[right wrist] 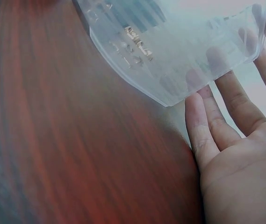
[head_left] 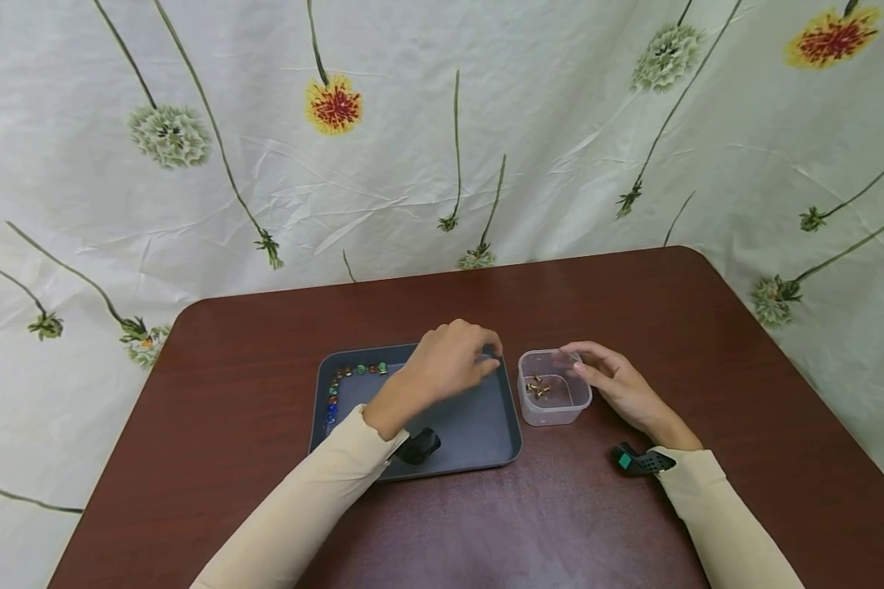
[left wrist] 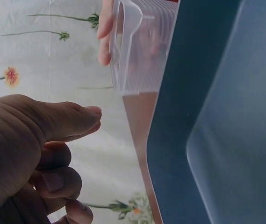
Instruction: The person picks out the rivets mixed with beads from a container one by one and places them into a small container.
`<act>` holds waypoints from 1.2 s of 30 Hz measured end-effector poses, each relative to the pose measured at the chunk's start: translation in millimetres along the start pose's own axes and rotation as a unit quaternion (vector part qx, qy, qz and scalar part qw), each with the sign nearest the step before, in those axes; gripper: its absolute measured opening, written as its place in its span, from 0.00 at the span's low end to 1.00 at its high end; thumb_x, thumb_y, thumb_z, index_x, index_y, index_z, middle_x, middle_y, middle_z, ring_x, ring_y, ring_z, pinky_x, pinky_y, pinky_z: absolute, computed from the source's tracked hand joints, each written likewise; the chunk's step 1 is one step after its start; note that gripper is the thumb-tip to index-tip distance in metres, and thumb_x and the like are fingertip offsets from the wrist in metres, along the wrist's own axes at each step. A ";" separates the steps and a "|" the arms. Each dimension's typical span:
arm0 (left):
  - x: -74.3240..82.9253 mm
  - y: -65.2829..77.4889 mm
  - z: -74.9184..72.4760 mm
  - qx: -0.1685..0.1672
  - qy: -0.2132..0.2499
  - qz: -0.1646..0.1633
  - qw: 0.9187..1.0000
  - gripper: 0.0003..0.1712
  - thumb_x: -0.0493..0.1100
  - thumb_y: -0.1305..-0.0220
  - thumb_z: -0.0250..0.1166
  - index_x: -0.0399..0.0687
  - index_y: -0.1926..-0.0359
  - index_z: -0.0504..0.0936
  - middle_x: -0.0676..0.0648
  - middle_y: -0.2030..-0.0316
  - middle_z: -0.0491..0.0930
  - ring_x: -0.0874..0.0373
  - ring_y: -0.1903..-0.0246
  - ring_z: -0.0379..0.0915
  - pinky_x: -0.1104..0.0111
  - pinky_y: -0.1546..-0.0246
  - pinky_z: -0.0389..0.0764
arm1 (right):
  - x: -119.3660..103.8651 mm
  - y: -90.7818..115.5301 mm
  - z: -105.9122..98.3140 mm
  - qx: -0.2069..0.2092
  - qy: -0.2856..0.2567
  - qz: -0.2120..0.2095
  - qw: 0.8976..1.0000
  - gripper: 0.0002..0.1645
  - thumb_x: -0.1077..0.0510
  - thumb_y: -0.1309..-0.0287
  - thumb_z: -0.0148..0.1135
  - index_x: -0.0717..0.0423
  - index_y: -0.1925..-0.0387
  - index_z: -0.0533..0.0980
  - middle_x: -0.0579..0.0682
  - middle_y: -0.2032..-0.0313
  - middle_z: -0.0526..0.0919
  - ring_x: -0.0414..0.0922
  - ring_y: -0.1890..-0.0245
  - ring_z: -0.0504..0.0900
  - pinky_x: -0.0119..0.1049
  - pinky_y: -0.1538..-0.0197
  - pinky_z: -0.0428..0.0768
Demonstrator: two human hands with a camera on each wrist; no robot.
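My left hand [head_left: 445, 364] hovers over the far right part of a grey tray [head_left: 479, 446]. Its thumb and forefinger stretch forward while the other fingers curl; no object shows between them. Small coloured beads [head_left: 333, 390] form a line along the tray's left and far sides. Just right of the tray stands a clear plastic container [head_left: 552, 415] with several small gold-coloured pieces [head_left: 536, 388] inside. My right hand [head_left: 619, 388] holds this container at its far right corner. Through its wall, fingertips [right wrist: 196, 77] show in the right wrist view.
The dark red-brown table [head_left: 250, 352] has rounded far corners. Behind it hangs a pale cloth [head_left: 412, 180] printed with flowers. Both wrists wear black straps, one by the tray's near edge [head_left: 449, 472].
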State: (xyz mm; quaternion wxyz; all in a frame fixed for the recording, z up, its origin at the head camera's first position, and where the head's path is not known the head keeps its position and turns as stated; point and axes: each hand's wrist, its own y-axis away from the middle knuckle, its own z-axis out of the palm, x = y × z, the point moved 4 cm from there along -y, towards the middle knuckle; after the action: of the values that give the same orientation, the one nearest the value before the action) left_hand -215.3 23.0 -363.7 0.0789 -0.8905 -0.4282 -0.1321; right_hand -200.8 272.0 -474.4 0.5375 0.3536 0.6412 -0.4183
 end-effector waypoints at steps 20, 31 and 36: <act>-50.6 23.7 -2.2 0.006 0.009 -0.069 0.998 0.09 0.46 0.34 0.69 0.50 0.56 0.89 0.54 0.82 0.73 0.62 0.84 0.64 0.71 0.85 0.58 | -0.2 -0.3 -0.8 -0.010 -0.012 -0.004 1.000 0.22 0.62 0.25 0.50 0.66 0.35 0.68 0.43 0.40 0.78 0.38 0.39 0.78 0.28 0.40 0.75; -79.3 42.0 -13.0 0.024 0.035 -0.121 0.992 0.09 0.43 0.35 0.69 0.46 0.56 0.90 0.52 0.83 0.74 0.61 0.85 0.64 0.71 0.85 0.60 | -0.1 0.3 -0.6 -0.005 -0.009 -0.001 1.000 0.22 0.62 0.25 0.51 0.66 0.35 0.67 0.44 0.40 0.78 0.39 0.39 0.78 0.30 0.39 0.75; -89.9 51.7 -13.0 0.010 0.037 -0.140 0.989 0.09 0.42 0.35 0.69 0.46 0.56 0.90 0.51 0.79 0.78 0.60 0.83 0.67 0.70 0.85 0.64 | -0.8 0.8 0.3 -0.002 -0.007 -0.001 1.000 0.22 0.61 0.25 0.51 0.67 0.35 0.67 0.46 0.40 0.78 0.40 0.39 0.78 0.30 0.39 0.75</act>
State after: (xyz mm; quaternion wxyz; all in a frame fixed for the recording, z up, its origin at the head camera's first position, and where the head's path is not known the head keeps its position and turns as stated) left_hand -230.8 -79.1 -380.0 0.0842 -0.8155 -0.5468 -0.1701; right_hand -199.8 272.0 -473.8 0.5422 0.3493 0.6387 -0.4197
